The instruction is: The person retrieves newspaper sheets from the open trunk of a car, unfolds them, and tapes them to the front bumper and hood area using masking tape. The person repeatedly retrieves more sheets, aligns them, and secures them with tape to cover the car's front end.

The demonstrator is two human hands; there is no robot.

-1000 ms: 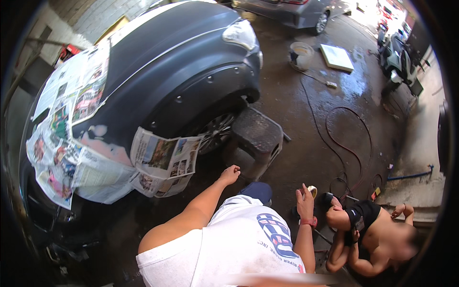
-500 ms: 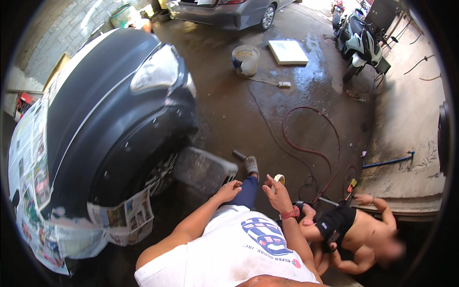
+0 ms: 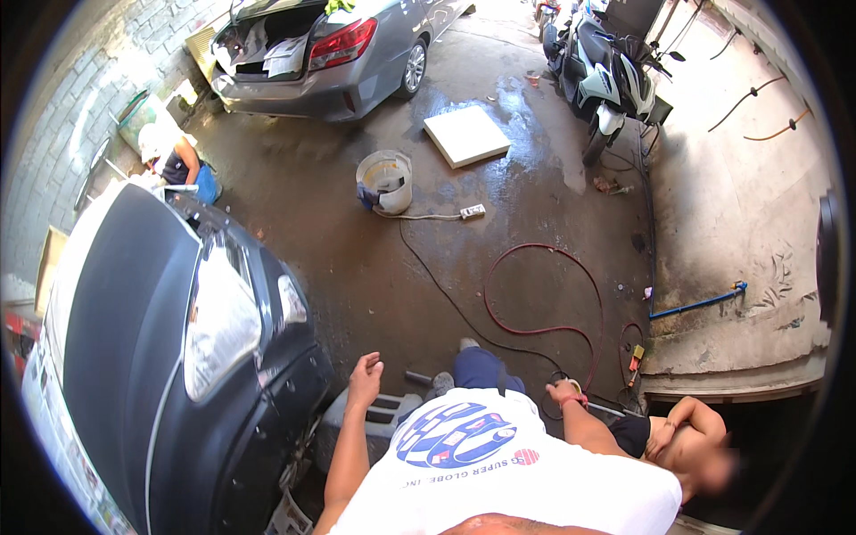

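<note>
Toward the floor's (image 3: 357, 285) right edge: tape roll (image 3: 580, 387), clamped in right hand (image 3: 563, 390) | left hand (image 3: 365, 379) empty, fingers loose | risk: red hose (image 3: 601, 312) (slack, looped) could snag a foot (image 3: 468, 343), jolting the roll free

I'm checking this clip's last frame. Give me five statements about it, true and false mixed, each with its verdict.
1. The tape roll is in the left hand. False: it is at the right hand.
2. The red hose lies looped on the floor. True.
3. The gray car has its trunk closed. False: the trunk is open and holds things.
4. The bucket and the white slab stand apart from each other. True.
5. The motorbike stands along the brick wall on the left. False: it is on the right side of the view.
</note>
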